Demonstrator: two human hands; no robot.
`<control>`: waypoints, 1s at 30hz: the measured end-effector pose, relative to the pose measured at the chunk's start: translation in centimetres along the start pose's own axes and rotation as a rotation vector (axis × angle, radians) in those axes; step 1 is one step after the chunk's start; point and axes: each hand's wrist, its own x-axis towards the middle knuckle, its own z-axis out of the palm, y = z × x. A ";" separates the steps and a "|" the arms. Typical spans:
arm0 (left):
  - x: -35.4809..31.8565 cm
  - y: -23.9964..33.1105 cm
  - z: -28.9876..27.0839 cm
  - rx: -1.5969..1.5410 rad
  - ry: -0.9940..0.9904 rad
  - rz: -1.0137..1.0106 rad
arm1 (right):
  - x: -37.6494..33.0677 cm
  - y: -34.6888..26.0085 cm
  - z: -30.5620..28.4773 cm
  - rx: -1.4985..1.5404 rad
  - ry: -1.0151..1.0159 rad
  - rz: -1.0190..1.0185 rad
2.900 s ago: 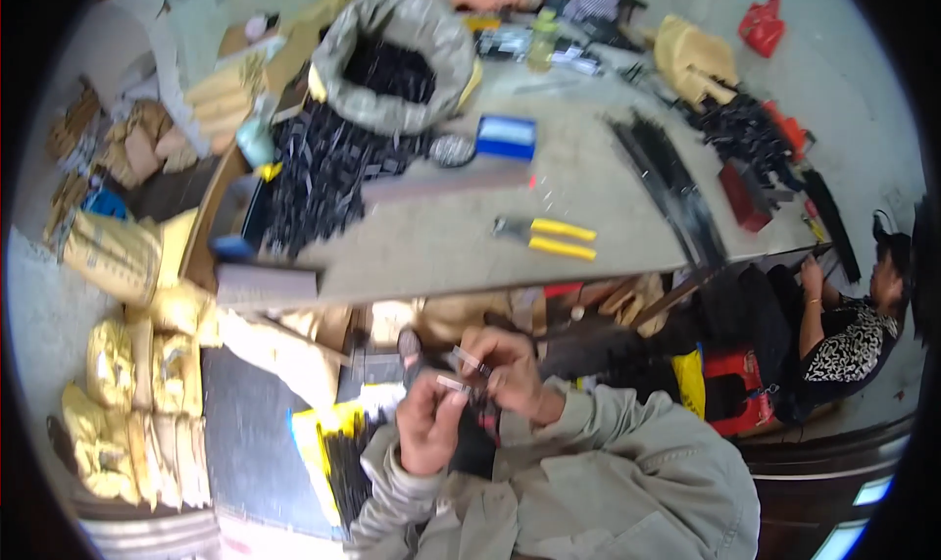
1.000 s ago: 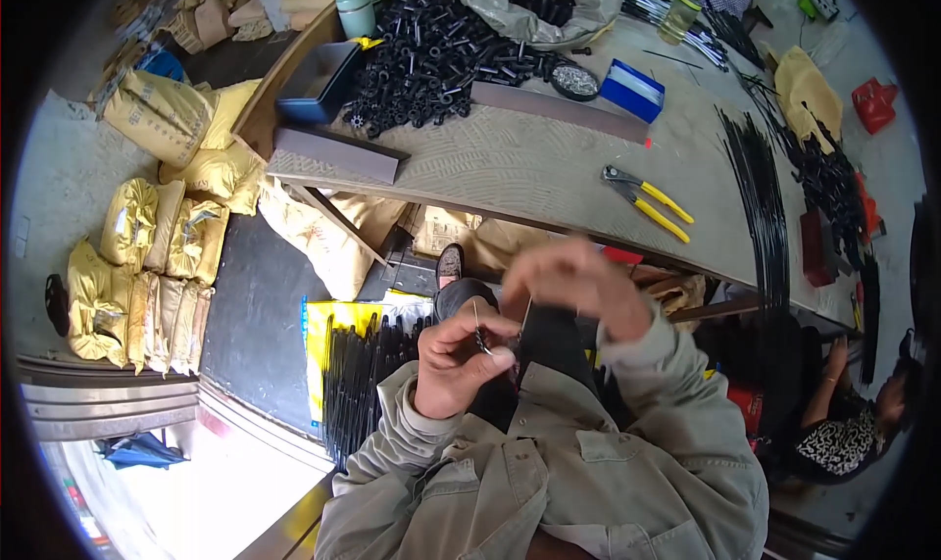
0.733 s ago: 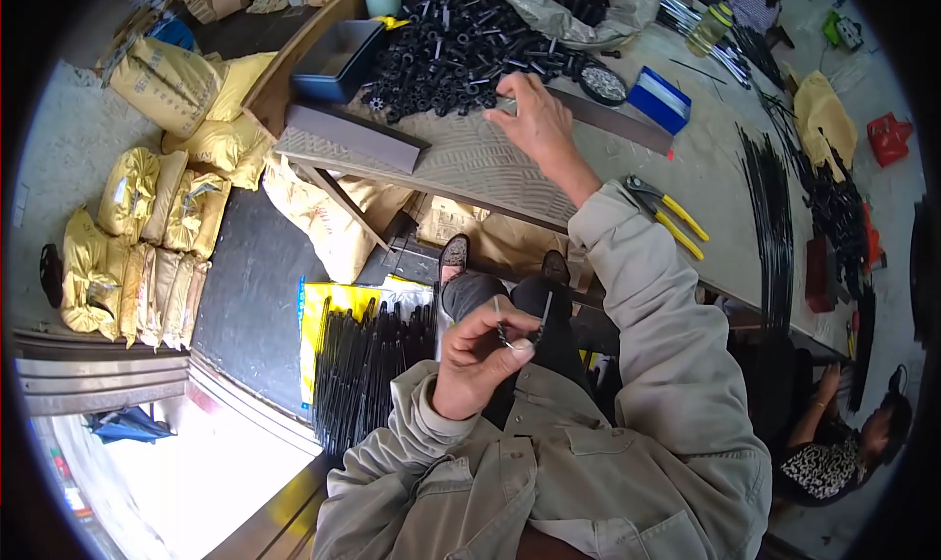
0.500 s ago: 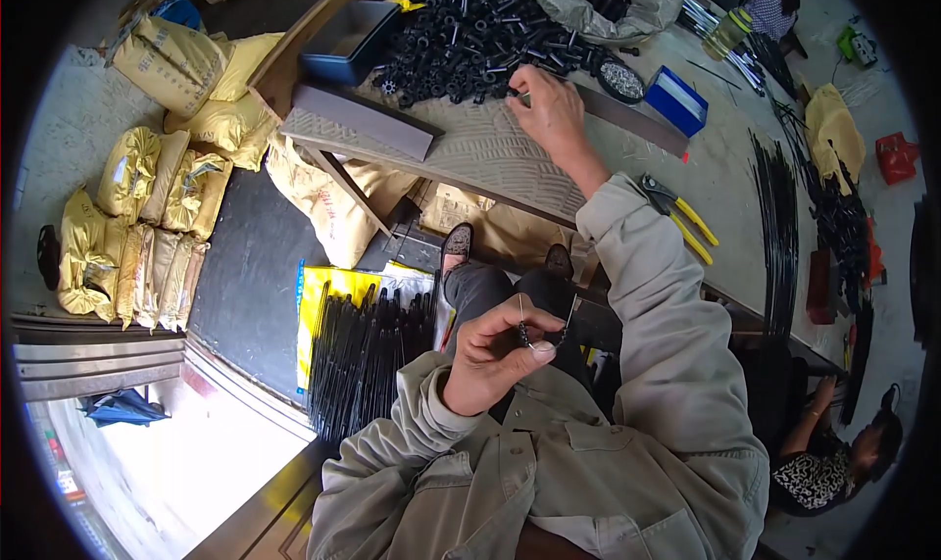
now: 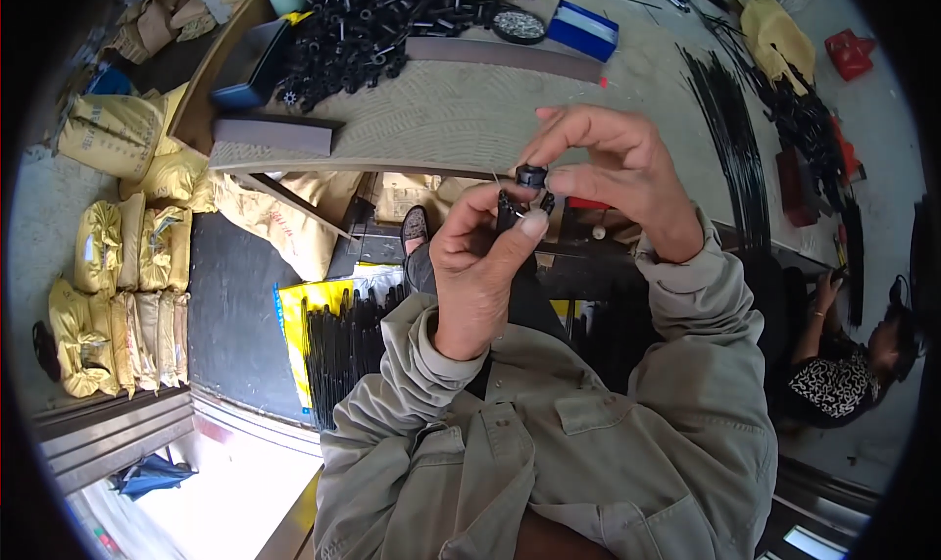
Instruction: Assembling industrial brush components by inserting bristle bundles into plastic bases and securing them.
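Head view: left hand narrowed on a thin wire-like piece with dark parts, over the lap. Right hand, at its 2 o'clock, pinches a small black round part just above; contact between pieces cannot be told. Heap of black parts toward 10–11 o'clock, on the table.

right hand | back from parts pile | holds black piece, probably ring-shaped
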 end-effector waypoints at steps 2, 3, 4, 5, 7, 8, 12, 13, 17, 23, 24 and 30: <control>-0.2 -0.5 0.7 0.026 -0.007 0.010 | -0.4 0.1 -0.9 -0.021 -0.011 0.015; -0.3 -0.7 1.0 0.039 -0.007 0.017 | -0.4 0.3 -1.3 -0.028 -0.027 -0.041; -0.4 -1.0 1.3 0.039 -0.008 0.017 | -0.3 0.5 -1.7 -0.033 -0.044 -0.097; -0.4 -1.3 1.5 0.028 -0.015 0.017 | -0.4 0.7 -2.1 -0.039 -0.061 -0.152; -0.5 -1.9 1.8 0.006 -0.029 0.014 | -0.5 0.7 -2.8 -0.080 -0.078 -0.190; -0.5 -2.1 1.9 0.009 -0.026 0.012 | -0.6 0.8 -2.9 -0.117 -0.096 -0.228; -0.4 -2.5 2.2 0.035 -0.028 0.015 | -0.9 0.9 -3.3 -0.098 -0.114 -0.214; -0.3 -2.6 2.4 0.034 -0.023 0.013 | -0.9 1.0 -3.4 -0.074 -0.115 -0.190; -0.2 -2.9 2.5 0.032 -0.016 0.010 | -1.2 1.7 -3.9 0.003 -0.117 -0.102; -0.1 -2.9 2.4 0.060 -0.028 0.029 | -0.7 1.5 -3.9 -0.103 -0.140 -0.239; -0.1 -2.9 2.3 0.062 -0.024 0.030 | -0.5 1.4 -3.8 -0.111 -0.141 -0.237; -0.1 -3.4 1.6 0.008 -0.010 0.070 | -1.4 0.1 -2.5 -0.629 -0.027 -0.261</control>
